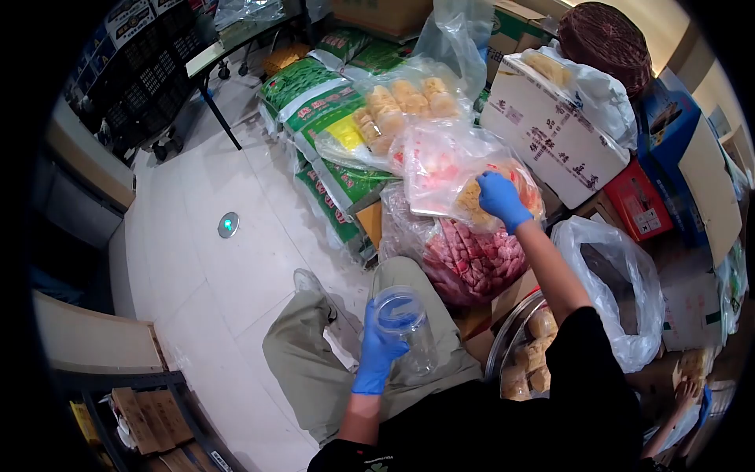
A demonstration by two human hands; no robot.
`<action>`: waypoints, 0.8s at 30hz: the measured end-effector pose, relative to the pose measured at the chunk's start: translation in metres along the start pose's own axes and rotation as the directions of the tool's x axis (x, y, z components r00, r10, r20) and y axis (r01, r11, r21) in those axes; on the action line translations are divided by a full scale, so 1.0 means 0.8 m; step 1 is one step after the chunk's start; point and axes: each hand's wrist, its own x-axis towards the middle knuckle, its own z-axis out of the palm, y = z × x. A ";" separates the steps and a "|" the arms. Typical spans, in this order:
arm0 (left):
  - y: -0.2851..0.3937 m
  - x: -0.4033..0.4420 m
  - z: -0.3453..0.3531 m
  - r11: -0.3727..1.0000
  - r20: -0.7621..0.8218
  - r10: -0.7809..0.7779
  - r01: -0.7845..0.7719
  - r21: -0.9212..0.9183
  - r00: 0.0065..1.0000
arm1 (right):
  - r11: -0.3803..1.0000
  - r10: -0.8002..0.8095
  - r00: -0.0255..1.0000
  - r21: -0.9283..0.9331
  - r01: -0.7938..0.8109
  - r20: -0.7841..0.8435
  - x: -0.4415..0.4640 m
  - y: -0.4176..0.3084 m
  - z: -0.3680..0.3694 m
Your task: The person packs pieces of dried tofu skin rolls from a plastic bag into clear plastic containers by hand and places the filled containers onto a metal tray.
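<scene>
My left hand [379,350], in a blue glove, is wrapped round a clear plastic jar [417,338] above my lap. The jar's round mouth faces up, and no contents show through its wall. My right hand [503,198], also in a blue glove, reaches forward to an open clear bag of tan, crumbly-looking food [472,206]. Its fingers are closed and point down at the food; what they hold is hidden. Beside that bag lies a clear bag with red and white print [436,161]. Under both is a bag of dark pink wrapped pieces [476,259].
Green sacks [318,118] carry a bag of round tan cakes [405,102]. A white carton [543,130] stands behind my right hand. Near my right arm are a bag-lined container [629,291] and a round metal tray [497,358] with tan pieces. Another person's hand [689,391] shows at lower right.
</scene>
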 end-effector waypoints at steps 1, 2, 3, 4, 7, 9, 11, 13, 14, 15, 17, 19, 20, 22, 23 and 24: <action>0.006 -0.003 0.002 0.999 0.020 -0.043 0.043 0.002 0.999 | 1.000 -0.008 1.000 0.003 0.008 0.003 0.008 0.006 0.002; 0.012 -0.004 0.006 0.999 0.009 -0.042 0.042 0.001 0.999 | 0.988 -0.032 0.997 -0.145 0.043 0.076 0.016 0.008 0.006; 0.022 -0.002 0.015 0.998 0.045 0.009 -0.006 -0.059 0.999 | 0.954 -0.047 0.987 -0.287 0.090 0.151 0.023 0.011 0.010; 0.032 -0.001 0.021 0.992 0.076 0.062 -0.053 -0.119 0.995 | 0.923 -0.079 0.986 -0.363 0.128 0.147 0.026 0.020 0.025; 0.047 -0.004 0.025 0.999 -0.003 0.043 -0.043 -0.014 0.999 | 0.885 -0.086 0.980 -0.437 0.159 0.182 0.047 0.035 0.062; 0.046 0.000 0.021 0.996 -0.011 0.079 -0.079 -0.028 0.997 | 0.879 -0.095 0.982 -0.449 0.160 0.165 0.051 0.036 0.061; 0.044 0.003 0.020 0.992 -0.003 0.115 -0.115 -0.047 0.993 | 0.870 -0.090 0.986 -0.470 0.147 0.143 0.053 0.042 0.064; 0.042 0.005 0.022 0.994 -0.017 0.090 -0.091 -0.055 0.996 | 0.906 -0.077 0.994 -0.410 0.103 0.080 0.053 0.051 0.069; 0.041 0.006 0.024 0.994 -0.013 0.087 -0.088 -0.060 0.996 | 0.905 -0.072 0.994 -0.414 0.100 0.083 0.054 0.058 0.071; 0.041 0.008 0.027 0.994 0.000 0.080 -0.080 -0.073 0.997 | 0.907 -0.097 0.988 -0.398 0.138 0.122 0.056 0.060 0.068; 0.040 0.013 0.032 0.993 0.016 0.072 -0.071 -0.089 0.997 | 0.907 -0.119 0.980 -0.384 0.173 0.161 0.053 0.062 0.063; 0.038 0.021 0.039 0.996 0.007 0.081 -0.080 -0.033 0.997 | 0.946 -0.238 0.971 -0.232 0.227 -0.022 0.045 0.058 0.050; 0.036 0.027 0.043 0.996 0.005 0.083 -0.083 -0.041 0.997 | 0.943 -0.243 0.970 -0.238 0.232 -0.019 0.038 0.055 0.045; 0.028 0.045 0.051 0.990 0.019 0.137 -0.136 -0.030 0.990 | 0.955 -0.251 0.966 -0.176 0.237 -0.057 0.025 0.046 0.027; 0.022 0.054 0.055 0.990 0.018 0.139 -0.138 -0.040 0.990 | 0.953 -0.254 0.966 -0.184 0.240 -0.053 0.022 0.043 0.019; 0.016 0.063 0.061 0.987 0.035 0.153 -0.151 -0.061 0.988 | 0.972 -0.210 0.975 -0.120 0.201 -0.068 0.019 0.041 0.012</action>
